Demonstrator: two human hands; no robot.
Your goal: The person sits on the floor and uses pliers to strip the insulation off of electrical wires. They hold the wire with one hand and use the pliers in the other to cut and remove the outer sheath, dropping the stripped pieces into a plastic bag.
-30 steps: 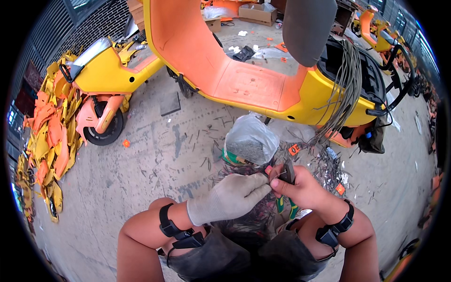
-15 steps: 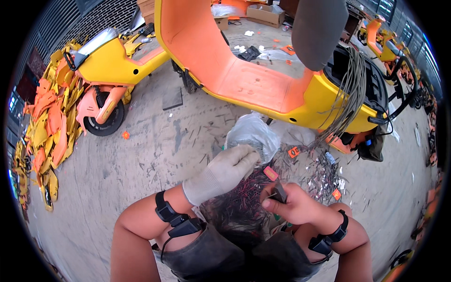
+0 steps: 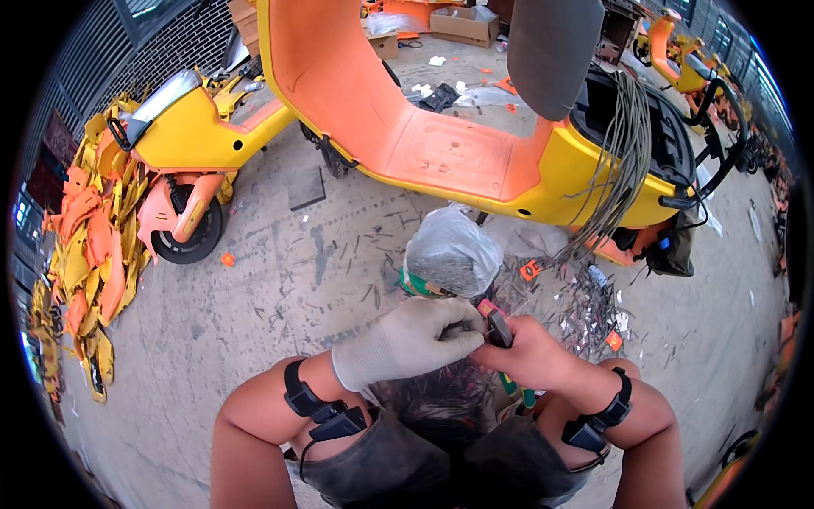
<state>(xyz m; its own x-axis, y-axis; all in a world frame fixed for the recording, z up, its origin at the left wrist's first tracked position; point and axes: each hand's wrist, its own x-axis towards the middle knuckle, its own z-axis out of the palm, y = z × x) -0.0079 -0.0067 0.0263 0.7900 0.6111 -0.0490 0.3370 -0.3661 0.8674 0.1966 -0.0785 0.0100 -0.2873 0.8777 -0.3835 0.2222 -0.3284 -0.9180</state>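
My left hand, in a pale knit glove, is closed, with the fingertips curled round something small and dark that I cannot make out. It meets my right hand, which is bare and grips a dark tool with a red part at its top. Just beyond them a translucent plastic bag full of grey bits stands in a green container. Green-and-yellow handles show below my right hand, and a dark heap of thin cut strands lies under my hands.
A yellow-and-orange scooter stands across the front, a bundle of grey cables hung over its right end. Another scooter and a pile of body panels are at the left. Cardboard boxes are at the back, more scooters back right.
Half a second ago my left hand was raised toward the bag, apart from my right. It has come back down beside my right hand, which has moved slightly up.
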